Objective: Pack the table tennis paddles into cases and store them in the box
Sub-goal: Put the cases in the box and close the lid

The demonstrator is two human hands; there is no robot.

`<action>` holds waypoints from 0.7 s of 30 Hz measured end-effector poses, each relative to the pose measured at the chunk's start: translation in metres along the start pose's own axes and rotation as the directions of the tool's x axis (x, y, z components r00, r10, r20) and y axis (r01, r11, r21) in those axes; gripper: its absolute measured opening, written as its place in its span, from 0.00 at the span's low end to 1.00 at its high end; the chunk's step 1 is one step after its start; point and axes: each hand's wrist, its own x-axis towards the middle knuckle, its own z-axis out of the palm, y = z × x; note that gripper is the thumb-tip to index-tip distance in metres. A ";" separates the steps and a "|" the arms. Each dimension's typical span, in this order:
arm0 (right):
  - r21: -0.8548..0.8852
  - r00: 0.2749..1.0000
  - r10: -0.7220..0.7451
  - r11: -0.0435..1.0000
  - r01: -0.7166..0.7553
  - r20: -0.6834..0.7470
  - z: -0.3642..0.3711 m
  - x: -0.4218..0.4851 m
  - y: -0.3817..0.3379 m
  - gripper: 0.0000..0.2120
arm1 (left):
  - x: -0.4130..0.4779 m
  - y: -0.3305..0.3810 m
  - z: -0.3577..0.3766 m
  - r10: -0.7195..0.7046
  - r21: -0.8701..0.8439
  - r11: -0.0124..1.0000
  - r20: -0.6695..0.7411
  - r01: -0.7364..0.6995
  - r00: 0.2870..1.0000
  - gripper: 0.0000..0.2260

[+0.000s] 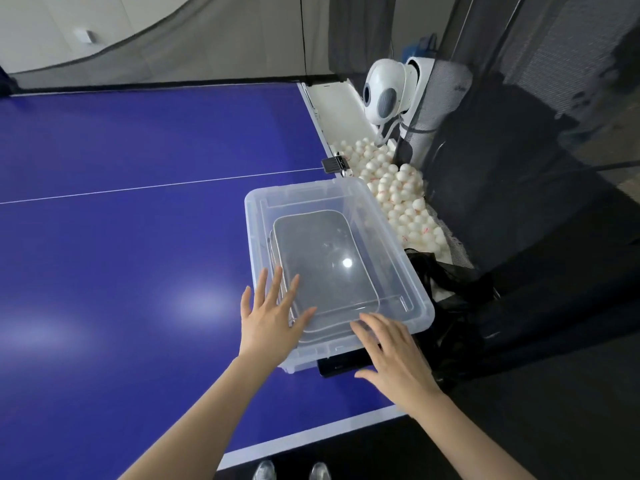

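No paddles can be seen. Grey cases point(322, 258) lie inside the clear box point(420, 306) just right of centre. Glare on the lid point(332, 202) blurs them, and their number cannot be told. A black object point(337, 367) at 5 o'clock is partly hidden beneath the box's near end and cannot be identified.

The left hand point(270, 320) lies flat on the lid's near-left corner, fingers spread, gripping nothing. The right hand point(394, 355) rests its relaxed fingers on the lid's near edge, likewise gripping nothing.

The box stands on a blue table point(121, 237) near its right edge. At 2 o'clock white balls point(394, 188) fill a trough beside the table, below a white ball machine point(384, 91). Black netting point(519, 202) closes off the 3 o'clock side. Shoes point(265, 470) are cut off at 6 o'clock.
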 end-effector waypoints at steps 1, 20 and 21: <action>-0.013 1.000 0.003 1.000 -0.003 -0.017 0.002 0.001 0.000 0.42 | 0.000 0.000 0.001 -0.005 0.007 1.000 0.004 0.005 1.000 0.31; 0.013 0.976 -0.162 0.986 0.165 -0.147 -0.010 0.002 0.018 0.15 | 0.001 0.002 0.003 -0.022 -0.041 0.999 -0.010 0.022 1.000 0.31; -0.001 0.976 -0.168 0.985 0.170 -0.141 -0.010 0.002 0.019 0.14 | 0.001 0.002 0.002 -0.024 -0.039 0.999 -0.011 0.024 1.000 0.31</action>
